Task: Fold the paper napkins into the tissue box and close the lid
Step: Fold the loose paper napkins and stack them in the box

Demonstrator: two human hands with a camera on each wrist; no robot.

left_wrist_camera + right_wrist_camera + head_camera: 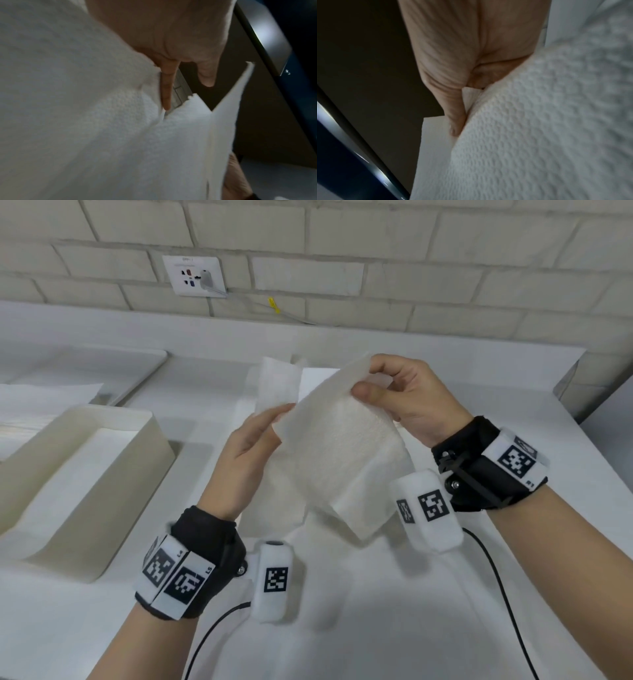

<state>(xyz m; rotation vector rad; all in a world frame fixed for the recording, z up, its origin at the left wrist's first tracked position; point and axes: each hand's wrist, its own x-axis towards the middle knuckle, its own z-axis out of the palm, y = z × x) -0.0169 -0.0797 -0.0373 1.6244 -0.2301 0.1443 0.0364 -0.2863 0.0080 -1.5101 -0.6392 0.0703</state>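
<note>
A white embossed paper napkin [337, 453] hangs in the air above the middle of the white table, held by both hands. My left hand [251, 446] pinches its left edge [120, 121], thumb on top. My right hand [399, 392] pinches its upper right corner [530, 128] between thumb and fingers. A second napkin [277, 381] lies on the table behind it. The open cream tissue box [150, 436] stands at the left, with white paper lying inside.
A flat white lid or tray [102, 364] rests at the back left, with a loose sheet [44, 395] in front of it. A wall socket [195, 275] with a plugged cable is on the brick wall. Black wrist cables [496, 577] trail over the near table.
</note>
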